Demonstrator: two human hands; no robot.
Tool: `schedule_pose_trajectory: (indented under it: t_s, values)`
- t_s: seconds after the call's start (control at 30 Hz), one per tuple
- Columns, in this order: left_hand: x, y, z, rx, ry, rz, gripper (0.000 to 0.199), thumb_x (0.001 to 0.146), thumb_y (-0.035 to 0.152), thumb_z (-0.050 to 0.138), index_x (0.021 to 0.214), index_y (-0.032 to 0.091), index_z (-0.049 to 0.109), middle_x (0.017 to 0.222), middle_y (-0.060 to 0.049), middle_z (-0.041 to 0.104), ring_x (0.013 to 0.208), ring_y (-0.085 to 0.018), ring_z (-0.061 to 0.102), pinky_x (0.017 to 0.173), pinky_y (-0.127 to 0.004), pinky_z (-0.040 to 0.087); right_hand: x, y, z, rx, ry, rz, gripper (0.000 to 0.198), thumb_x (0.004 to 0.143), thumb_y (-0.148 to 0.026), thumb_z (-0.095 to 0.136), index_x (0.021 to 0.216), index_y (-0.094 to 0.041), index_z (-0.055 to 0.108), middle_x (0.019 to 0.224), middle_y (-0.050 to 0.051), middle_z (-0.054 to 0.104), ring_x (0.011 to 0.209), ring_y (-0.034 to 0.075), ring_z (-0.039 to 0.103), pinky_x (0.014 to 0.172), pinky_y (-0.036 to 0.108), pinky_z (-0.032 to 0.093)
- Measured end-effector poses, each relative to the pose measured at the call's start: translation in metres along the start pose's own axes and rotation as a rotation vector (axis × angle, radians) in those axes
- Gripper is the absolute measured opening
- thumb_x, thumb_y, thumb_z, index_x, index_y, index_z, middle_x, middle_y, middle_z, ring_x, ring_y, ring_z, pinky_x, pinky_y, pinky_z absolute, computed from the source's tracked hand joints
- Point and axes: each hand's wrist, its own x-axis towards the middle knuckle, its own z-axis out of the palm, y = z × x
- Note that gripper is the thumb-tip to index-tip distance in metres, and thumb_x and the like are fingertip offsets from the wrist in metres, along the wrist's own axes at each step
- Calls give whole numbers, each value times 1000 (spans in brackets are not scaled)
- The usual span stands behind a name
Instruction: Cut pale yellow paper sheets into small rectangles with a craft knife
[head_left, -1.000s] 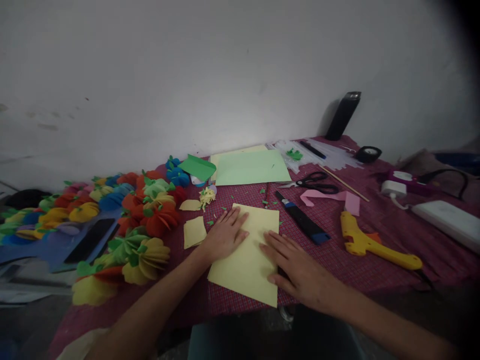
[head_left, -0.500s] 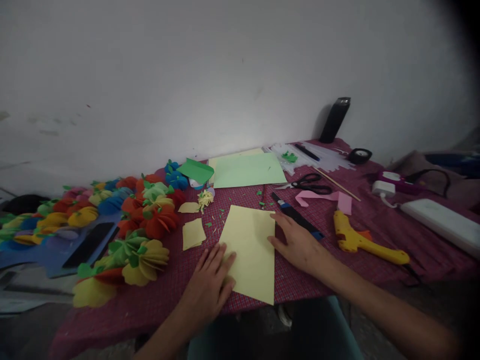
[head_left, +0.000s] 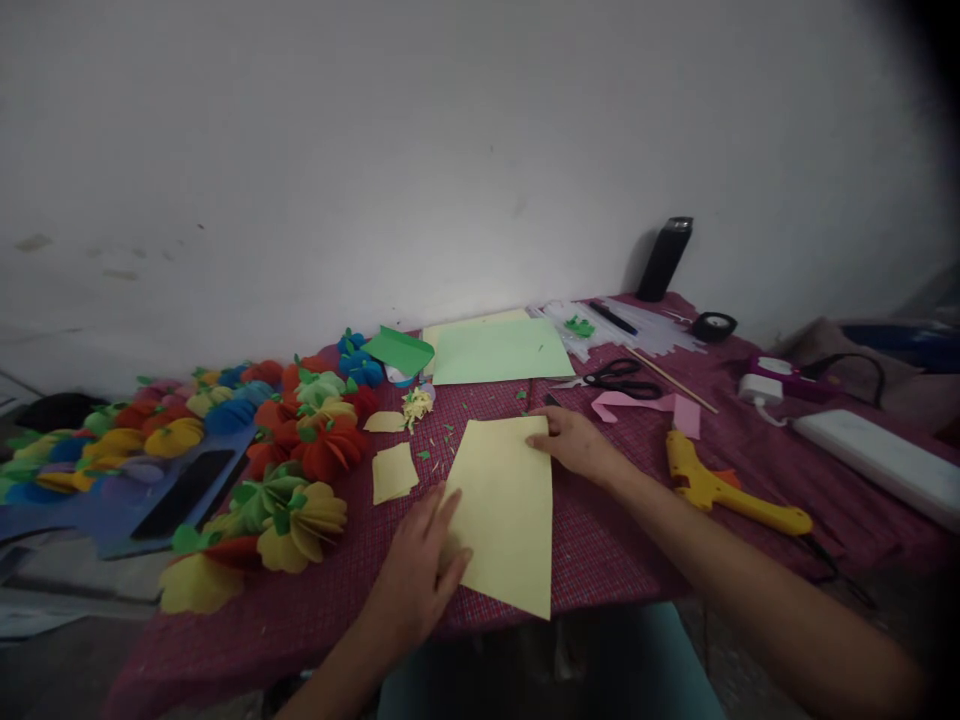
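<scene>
A pale yellow sheet of paper [head_left: 502,510] lies before me on the table, its near corner at the front edge. My left hand [head_left: 416,565] rests along the sheet's left edge, fingers stretched out and thumb apart. At the far right corner, my right hand [head_left: 574,442] pinches the sheet, thumb on top and fingers partly hidden beneath. Just left of the sheet are small yellow paper squares [head_left: 394,472] and a curled yellow paper flower [head_left: 417,405]. Behind my right hand, a dark flat object [head_left: 553,400] is mostly covered.
Colourful paper flowers [head_left: 322,440] crowd the left side. Green sheets [head_left: 502,350] lie at the back. On the right are scissors [head_left: 619,378], a pink paper strip [head_left: 637,403], a wooden stick [head_left: 675,380], a yellow glue gun [head_left: 727,490], a white power strip [head_left: 877,455] and a black bottle [head_left: 665,260].
My right hand has moved up to the sheet's far right corner and closed on it, covering most of the dark flat object. My left hand stays at the left edge, fingers shifted slightly.
</scene>
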Motion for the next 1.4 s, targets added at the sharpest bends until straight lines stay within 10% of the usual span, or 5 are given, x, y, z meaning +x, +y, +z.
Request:
schedule_pose_trajectory:
  t_s: [0.17,0.57,1.03,1.4]
  values:
    - [32,-21,-12,-447,281,-316,66,75,35,53,131,19,23,127,-13,40,112,-24,43,91,-39,36,-18,-6,3,635,-100,-1,40,68,-23,60,106,-19,46,92,4,64,78,16,60,73,30,45]
    - [77,0,-28,-1046,-59,-368,40,66,36,62,97,12,53,88,-8,64,73,-19,60,63,-29,46,-46,-13,-3,1011,-194,61,33,69,-22,62,101,-23,54,95,3,63,77,15,60,72,31,44]
    - [61,32,-94,125,-59,-1,16,79,29,45,71,19,56,69,0,56,69,-15,51,59,-23,34,-24,-43,-22,210,-230,-198,31,69,-35,60,98,-22,58,91,3,60,82,17,55,70,28,42]
    - [61,27,-89,232,-56,-29,16,79,30,44,80,21,58,77,-3,60,76,-18,55,65,-26,38,-16,-46,-9,94,-25,-390,22,76,-35,52,68,-16,61,64,0,52,58,9,47,50,20,35]
